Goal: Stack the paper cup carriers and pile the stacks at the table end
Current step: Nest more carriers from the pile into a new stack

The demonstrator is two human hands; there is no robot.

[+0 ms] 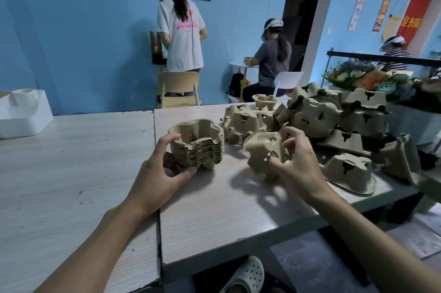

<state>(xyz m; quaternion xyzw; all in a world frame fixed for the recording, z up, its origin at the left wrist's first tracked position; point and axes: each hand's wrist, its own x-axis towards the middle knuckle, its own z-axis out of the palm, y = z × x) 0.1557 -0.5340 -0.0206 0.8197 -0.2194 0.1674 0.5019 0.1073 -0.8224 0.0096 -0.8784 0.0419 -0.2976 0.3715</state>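
Observation:
A stack of several nested brown pulp cup carriers (201, 143) stands on the pale wooden table (214, 209), cups facing up. My left hand (162, 171) grips the stack's near left side, thumb below and fingers over the rim. Just right of it, my right hand (298, 164) pinches a single carrier (262, 152), held tilted slightly above the table. A loose heap of several more carriers (334, 123) covers the table's right part, most lying upside down.
A white foam box (23, 113) sits at the far left on a second table (71, 173) butted against this one. Behind are chairs (177, 88), three people at the blue wall, and a flower arrangement (372, 78) at the far right. My shoe (245, 276) shows below the table edge.

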